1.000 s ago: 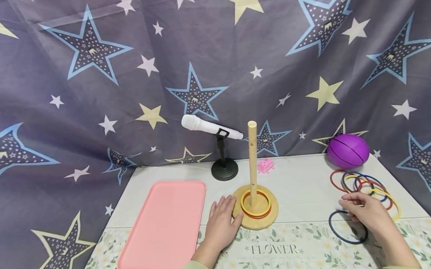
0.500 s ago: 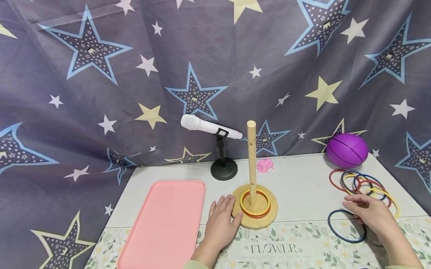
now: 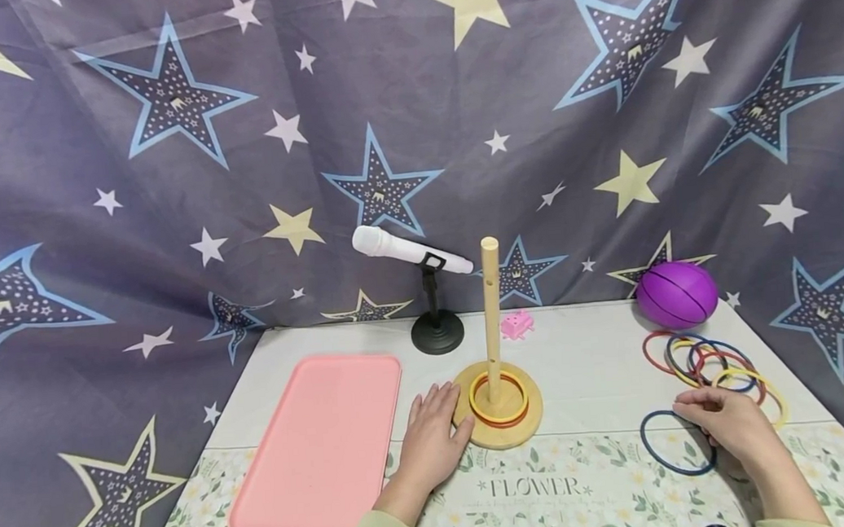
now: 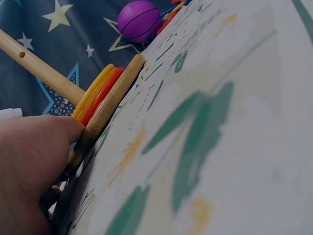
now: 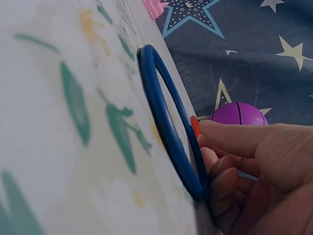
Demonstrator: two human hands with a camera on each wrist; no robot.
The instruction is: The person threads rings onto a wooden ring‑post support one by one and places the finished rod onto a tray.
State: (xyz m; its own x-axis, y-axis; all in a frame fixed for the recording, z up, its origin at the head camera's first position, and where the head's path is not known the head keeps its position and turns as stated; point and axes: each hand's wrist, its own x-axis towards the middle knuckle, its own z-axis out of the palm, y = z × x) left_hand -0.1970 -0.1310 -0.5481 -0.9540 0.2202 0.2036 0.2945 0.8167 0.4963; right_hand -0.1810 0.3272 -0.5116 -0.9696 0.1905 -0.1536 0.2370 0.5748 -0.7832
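My left hand (image 3: 434,434) lies flat, fingers extended, against the left side of the round wooden base (image 3: 471,436). In the left wrist view the thumb (image 4: 73,128) meets the base's edge. A wooden post (image 3: 494,315) rises from this base, with a yellow ring (image 3: 523,395) and a red ring (image 3: 503,423) lying around its foot. My right hand (image 3: 730,421) is over the right side of a blue ring (image 3: 652,451) on the table. In the right wrist view its thumb (image 5: 234,139) is straight, clear of the ring, and the loosely bent fingers sit right at the ring's edge.
Several coloured rings (image 3: 649,354) overlap just beyond the right hand, before a purple ball (image 3: 677,295). A pink tray (image 3: 317,450) lies at left. At the back stand a white microphone (image 3: 410,250) on a black stand (image 3: 438,334) and a pink toy (image 3: 517,325).
My right hand has shifted slightly to the right and towards me over the blue ring, which has stayed in place. The left hand has not moved.
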